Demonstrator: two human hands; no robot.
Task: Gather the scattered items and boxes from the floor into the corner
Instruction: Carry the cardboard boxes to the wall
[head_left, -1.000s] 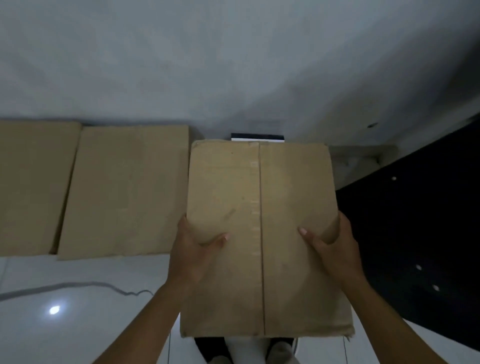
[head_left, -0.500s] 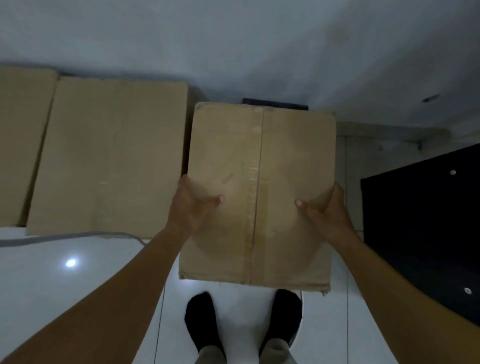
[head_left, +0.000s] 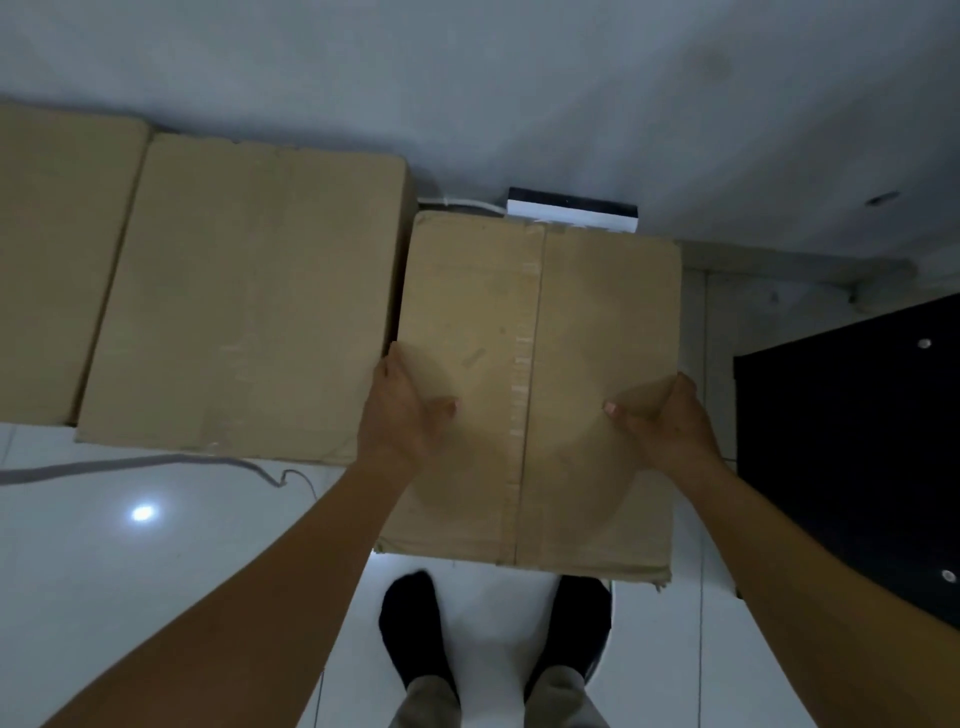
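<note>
A taped brown cardboard box (head_left: 535, 312) is in the middle of the head view, close to the white wall. My left hand (head_left: 402, 410) grips its left side with the thumb on top. My right hand (head_left: 665, 421) grips its right side the same way. Just left of it, a larger cardboard box (head_left: 244, 296) stands against the wall, and another box (head_left: 52, 249) stands further left. The held box's underside is hidden, so I cannot tell whether it rests on the floor.
A black and white flat object (head_left: 571, 210) lies behind the held box at the wall. Black furniture (head_left: 857, 441) stands at the right. A grey cable (head_left: 156, 462) runs over the white tiled floor (head_left: 130, 571). My feet in black socks (head_left: 410, 629) are below the box.
The box, held in both hands, has come lower and nearer to the wall and the neighbouring box. My feet have come into view below it.
</note>
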